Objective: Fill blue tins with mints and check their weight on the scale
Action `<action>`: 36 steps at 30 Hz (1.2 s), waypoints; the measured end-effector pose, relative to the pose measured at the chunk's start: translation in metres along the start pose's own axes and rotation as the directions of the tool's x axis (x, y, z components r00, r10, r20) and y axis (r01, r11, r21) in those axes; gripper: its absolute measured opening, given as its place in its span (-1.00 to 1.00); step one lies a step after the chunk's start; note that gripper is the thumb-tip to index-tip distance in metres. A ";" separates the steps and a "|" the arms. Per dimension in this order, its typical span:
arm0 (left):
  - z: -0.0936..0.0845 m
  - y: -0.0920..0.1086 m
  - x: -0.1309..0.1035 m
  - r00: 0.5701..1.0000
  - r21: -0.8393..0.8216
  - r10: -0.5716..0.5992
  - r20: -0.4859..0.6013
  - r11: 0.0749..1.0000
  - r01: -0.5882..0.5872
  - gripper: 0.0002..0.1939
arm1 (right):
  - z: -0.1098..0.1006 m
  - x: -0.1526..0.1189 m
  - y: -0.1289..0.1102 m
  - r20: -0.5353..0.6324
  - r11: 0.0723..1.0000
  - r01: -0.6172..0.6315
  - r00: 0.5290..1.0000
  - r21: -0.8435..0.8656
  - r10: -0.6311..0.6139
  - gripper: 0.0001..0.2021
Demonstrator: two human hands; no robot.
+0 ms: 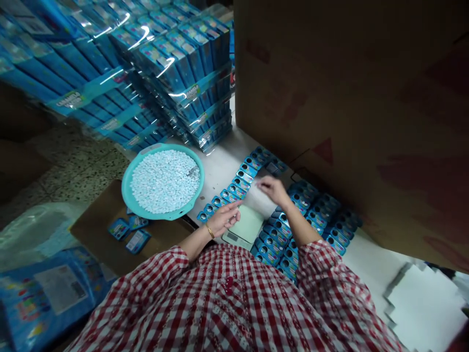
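My left hand (224, 220) hovers at the left edge of a pale green scale (248, 222), its fingers loosely stretched and nothing visible in them. Beyond the scale, my right hand (273, 189) is closed in a pinch; whatever it may hold is too small or blurred to make out. A slanting row of small blue boxes (230, 194) with dark round windows runs just past my left hand. Beneath and beside my right forearm stand several more rows of blue boxes (280, 230). A turquoise bowl (126, 188) full of small white pieces (164, 181) stands to the left.
Plastic-wrapped stacks of blue packs (198, 63) rise at the back left. A large cardboard box (330, 98) walls off the right. At lower left, an open carton (164, 239) holds a few blue boxes, near a blue bag (51, 298). White card sheets (425, 308) lie at lower right.
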State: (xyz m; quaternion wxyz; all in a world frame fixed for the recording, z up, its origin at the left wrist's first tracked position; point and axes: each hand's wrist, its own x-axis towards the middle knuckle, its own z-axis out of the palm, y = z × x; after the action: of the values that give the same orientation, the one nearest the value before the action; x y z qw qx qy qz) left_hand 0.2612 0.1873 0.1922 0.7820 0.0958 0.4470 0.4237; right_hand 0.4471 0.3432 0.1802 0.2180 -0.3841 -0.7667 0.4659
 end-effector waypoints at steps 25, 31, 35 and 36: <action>-0.059 -0.049 -0.053 0.959 -0.117 -0.197 -0.205 0.977 0.176 -0.87 | 0.111 -0.035 0.039 -0.113 0.742 -0.491 0.859 -0.456 0.499 -0.72; -0.083 -0.055 -0.073 0.939 -0.133 -0.189 -0.288 0.979 0.156 -0.86 | 0.113 -0.017 0.060 -0.048 0.777 -0.462 0.870 -0.428 0.491 -0.81; -0.084 -0.053 -0.076 0.939 -0.120 -0.173 -0.298 0.982 0.143 -0.87 | 0.107 -0.009 0.064 0.045 0.828 -0.380 0.899 -0.413 0.435 -0.86; -0.084 -0.051 -0.076 0.940 -0.121 -0.166 -0.300 0.983 0.135 -0.87 | 0.104 -0.008 0.064 0.045 0.830 -0.373 0.903 -0.414 0.428 -0.87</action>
State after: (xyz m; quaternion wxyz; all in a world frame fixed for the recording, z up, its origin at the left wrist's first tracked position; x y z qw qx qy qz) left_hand 0.2072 0.0800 0.1633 0.7364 -0.0447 0.5481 0.3940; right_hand 0.4050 0.2974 0.0751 -0.0194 -0.5398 -0.7599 0.3616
